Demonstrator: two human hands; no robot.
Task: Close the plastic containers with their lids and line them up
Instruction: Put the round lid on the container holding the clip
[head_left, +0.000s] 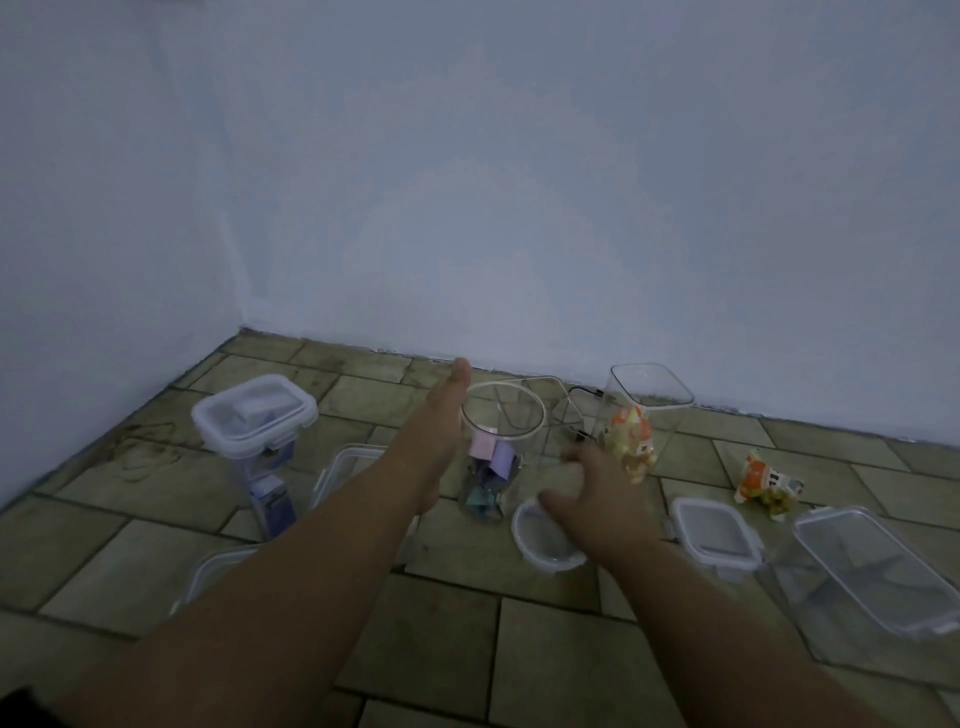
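Observation:
A round clear container with pastel packets stands open in the middle of the tiled floor. My left hand lies flat against its left side, fingers straight. My right hand hovers with spread fingers over a round white-rimmed lid lying just right of that container. A tall square container on the left has its lid clipped on. An open tall square container with an orange snack packet stands at the back right. A square lid lies right of the round lid.
A large rectangular clear container with its lid lies at the right edge. An orange snack packet lies loose on the floor. Two more flat lids lie partly hidden under my left forearm. The pale wall runs close behind.

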